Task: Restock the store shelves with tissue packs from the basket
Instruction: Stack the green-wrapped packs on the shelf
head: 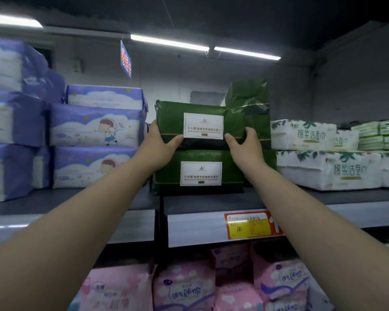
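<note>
- Gripping the top green pack [200, 124] at both ends with left hand [161, 140] and right hand [245, 142]; resting it, seemingly, on the lower green pack [200, 173] at the near edge of the shelf [88, 199].
- May slip forward off the slick wrap below if released before being pushed back.
- Could topple the upright green pack [249, 97] behind at right if shoved hard; might snag the purple packs [97, 126] at left.

You held the upper tissue pack [202, 125] between your left hand [161, 142] and right hand [245, 145], on the lower tissue pack [200, 173]; stacked packs [94, 126] stood left, facial towel packs [323, 169] right.
</note>
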### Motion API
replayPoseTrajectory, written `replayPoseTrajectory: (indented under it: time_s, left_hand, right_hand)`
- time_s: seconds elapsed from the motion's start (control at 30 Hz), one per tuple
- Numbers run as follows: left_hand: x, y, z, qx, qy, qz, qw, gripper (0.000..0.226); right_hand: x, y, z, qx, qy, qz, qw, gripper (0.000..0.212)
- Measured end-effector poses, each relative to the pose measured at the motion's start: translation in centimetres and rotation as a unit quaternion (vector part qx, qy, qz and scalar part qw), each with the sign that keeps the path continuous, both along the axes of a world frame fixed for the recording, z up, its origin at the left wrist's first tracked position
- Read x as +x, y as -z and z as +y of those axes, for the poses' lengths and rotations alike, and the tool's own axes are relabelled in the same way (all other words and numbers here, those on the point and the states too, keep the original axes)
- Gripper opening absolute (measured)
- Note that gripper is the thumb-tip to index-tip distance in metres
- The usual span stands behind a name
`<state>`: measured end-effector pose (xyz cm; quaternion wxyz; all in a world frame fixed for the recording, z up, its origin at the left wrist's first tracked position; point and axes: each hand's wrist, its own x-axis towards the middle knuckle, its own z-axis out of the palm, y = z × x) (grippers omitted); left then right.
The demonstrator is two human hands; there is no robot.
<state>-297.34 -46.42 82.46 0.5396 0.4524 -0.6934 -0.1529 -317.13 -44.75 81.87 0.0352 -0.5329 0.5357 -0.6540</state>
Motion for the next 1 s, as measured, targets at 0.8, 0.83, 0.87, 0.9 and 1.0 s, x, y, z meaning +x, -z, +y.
replayPoseTrajectory:
  time_s: [0.8, 0.83, 0.87, 0.9, 1.0]
  left_hand:
    - [-0.7, 7.3, 11.2, -0.212, 0.230, -0.407, 0.858, 0.074]
    - [-0.6, 8.1, 12.1, -0.216, 0.252, -0.413, 0.848, 0.074]
    - [-0.6, 9.1, 13.0, -0.221, 0.270, -0.419, 0.838, 0.074]
    - [-0.6, 10.1, 14.0, -0.224, 0.286, -0.427, 0.828, 0.075]
    - [-0.4, 13.0, 17.3, -0.212, 0.350, -0.458, 0.789, 0.077]
  right_hand:
    - [3.3, 10.7, 20.2, 0.261, 0.389, 0.296, 0.832, 0.077]
    - [3.9, 11.6, 22.0, 0.291, 0.406, 0.291, 0.816, 0.077]
    - [4.6, 12.6, 23.8, 0.321, 0.420, 0.284, 0.800, 0.078]
    - [5.4, 13.6, 25.7, 0.350, 0.434, 0.278, 0.783, 0.078]
    - [8.0, 16.7, 31.7, 0.412, 0.471, 0.249, 0.740, 0.078]
